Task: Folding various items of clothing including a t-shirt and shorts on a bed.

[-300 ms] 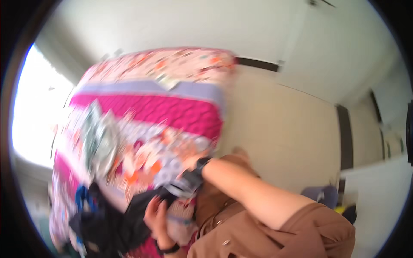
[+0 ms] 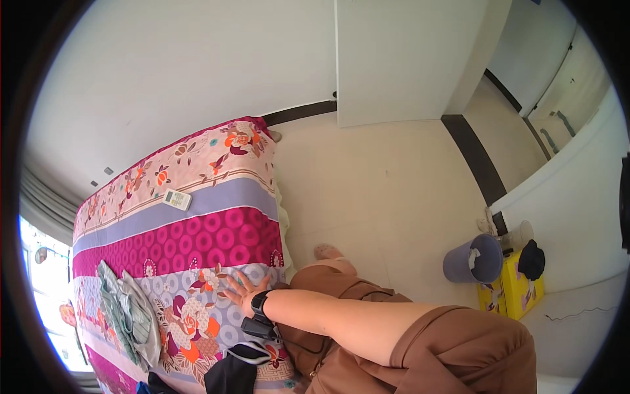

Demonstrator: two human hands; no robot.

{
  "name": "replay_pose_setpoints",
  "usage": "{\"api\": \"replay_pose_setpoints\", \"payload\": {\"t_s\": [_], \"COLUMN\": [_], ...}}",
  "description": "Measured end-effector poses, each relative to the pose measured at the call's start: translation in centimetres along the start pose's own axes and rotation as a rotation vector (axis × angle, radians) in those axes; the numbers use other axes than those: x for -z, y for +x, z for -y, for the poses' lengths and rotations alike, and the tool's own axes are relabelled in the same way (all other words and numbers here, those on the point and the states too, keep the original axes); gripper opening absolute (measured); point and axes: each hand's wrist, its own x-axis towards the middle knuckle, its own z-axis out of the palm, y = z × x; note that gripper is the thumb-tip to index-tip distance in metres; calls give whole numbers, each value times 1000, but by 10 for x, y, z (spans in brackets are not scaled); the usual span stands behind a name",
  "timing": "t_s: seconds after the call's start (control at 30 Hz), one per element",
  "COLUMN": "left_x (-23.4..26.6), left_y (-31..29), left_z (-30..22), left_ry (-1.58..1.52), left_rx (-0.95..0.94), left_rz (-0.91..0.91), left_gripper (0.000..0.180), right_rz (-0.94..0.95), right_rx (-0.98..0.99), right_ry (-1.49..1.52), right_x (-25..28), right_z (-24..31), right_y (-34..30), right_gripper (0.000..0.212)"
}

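Note:
My right hand (image 2: 244, 293) is stretched out with fingers spread, over the near right edge of the bed's flowered cover (image 2: 190, 322). Nothing is in it; whether the palm presses on the cloth I cannot tell. A black band with a small black device (image 2: 260, 314) is strapped at that wrist. Below the wrist lies a black cloth item (image 2: 231, 375) with a grey loop at its top, cut off by the lower edge. Left of the hand, a rumpled pale green and grey garment (image 2: 134, 314) rests on the bed. My left hand is out of view.
A white remote control (image 2: 177, 199) lies on the bed's lavender stripe. Tiled floor (image 2: 374, 177) runs along the bed's right side. Farther right stand a purple-grey bin (image 2: 467, 262) and a yellow box (image 2: 518, 289) with a black cap (image 2: 531, 260) on it. A white door (image 2: 400, 65) stands behind.
The view has swung right, bringing the bin and doorway further in. My left hand and most of the black cloth have left the picture. My right hand now shows spread fingers.

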Motion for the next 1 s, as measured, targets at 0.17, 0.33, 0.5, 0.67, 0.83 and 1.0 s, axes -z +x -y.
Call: {"api": "replay_pose_setpoints", "payload": {"t_s": [0.17, 0.33, 0.5, 0.67, 0.83, 1.0], "left_x": [-48, -50, -46, -42, -38, -36], "left_y": [-11, -7, -9, -10, -14, -15], "left_z": [11, 14, 8, 5, -1, -4], "left_ry": [62, 76, 52, 50, 43, 32], "left_rx": [128, 139, 157, 131, 136, 174], "left_rz": [-157, -162, -148, -139, -139, -117], "left_gripper": [56, 55, 53, 52, 52, 53], "right_rz": [-25, -19, -13, -10, -10, 507], "right_rx": [-22, 62, 57, 46, 57, -157], "right_ry": [114, 176, 142, 145, 30, 743], "right_x": [-25, -14, -2, -4, 19, 60], "right_z": [-4, -10, -10, -9, -12, -15], "right_y": [-15, -8, 1, 0, 12, 33], "right_gripper": [101, 78, 65, 58, 54, 53]}}
